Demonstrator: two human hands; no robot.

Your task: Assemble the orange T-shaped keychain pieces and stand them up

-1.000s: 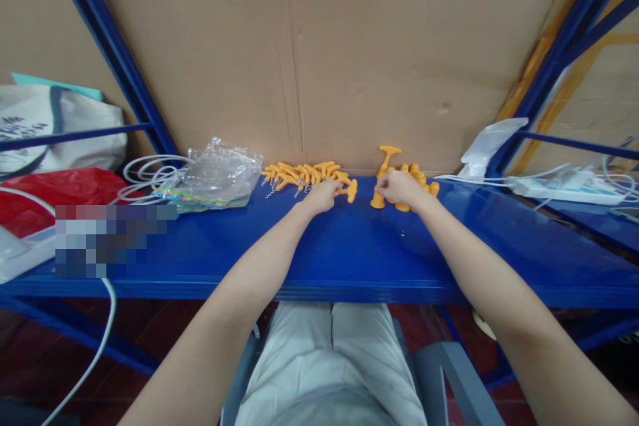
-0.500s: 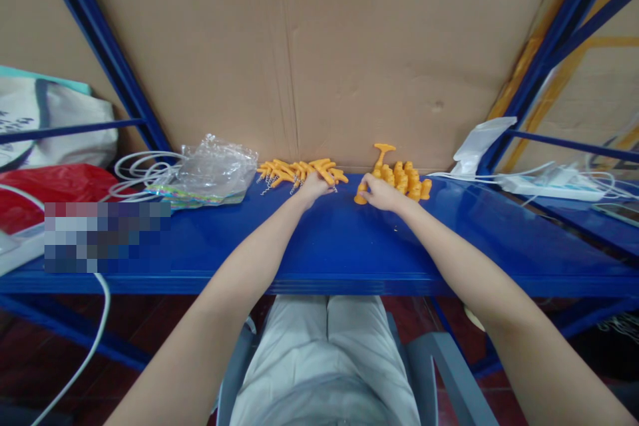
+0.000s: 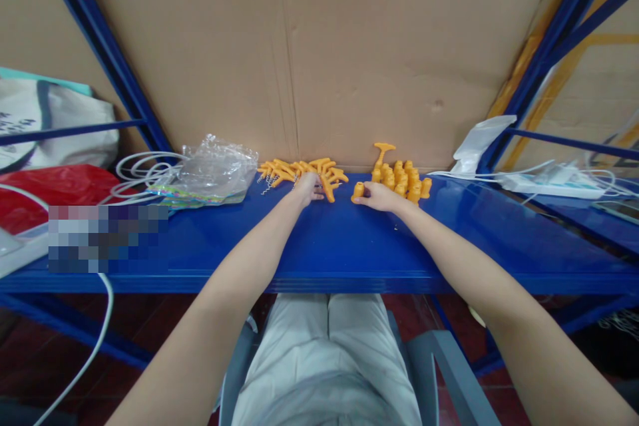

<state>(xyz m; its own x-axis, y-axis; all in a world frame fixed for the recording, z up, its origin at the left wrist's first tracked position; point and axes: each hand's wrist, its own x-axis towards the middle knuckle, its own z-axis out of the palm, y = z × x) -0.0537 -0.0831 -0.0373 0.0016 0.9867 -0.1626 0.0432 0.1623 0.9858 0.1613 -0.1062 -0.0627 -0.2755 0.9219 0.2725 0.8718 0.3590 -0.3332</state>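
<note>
A pile of orange corkscrews (image 3: 279, 170), T-shaped handles with metal spirals, lies at the back of the blue table. My left hand (image 3: 309, 190) is closed on one orange corkscrew (image 3: 327, 190) at the pile's right end, its handle tilted toward me; its spiral is hidden. In my right hand (image 3: 380, 198) is an orange plastic sleeve (image 3: 358, 192), flared at the bottom, gripped between thumb and fingers low over the table. Behind that hand several similar sleeves (image 3: 401, 178) stand in a cluster. One corkscrew (image 3: 383, 153) stands upright in the cluster, its handle on top.
Clear plastic bags (image 3: 217, 170) and coiled white cable (image 3: 142, 170) lie left of the pile. A white power strip (image 3: 554, 188) with cords sits at the right. Cardboard (image 3: 349, 60) closes off the back, and blue rack posts (image 3: 102, 46) flank it.
My left hand has drawn a corkscrew's handle out toward me from the pile. My right hand has shifted slightly, and the sleeve's round top now shows beside its fingers.
</note>
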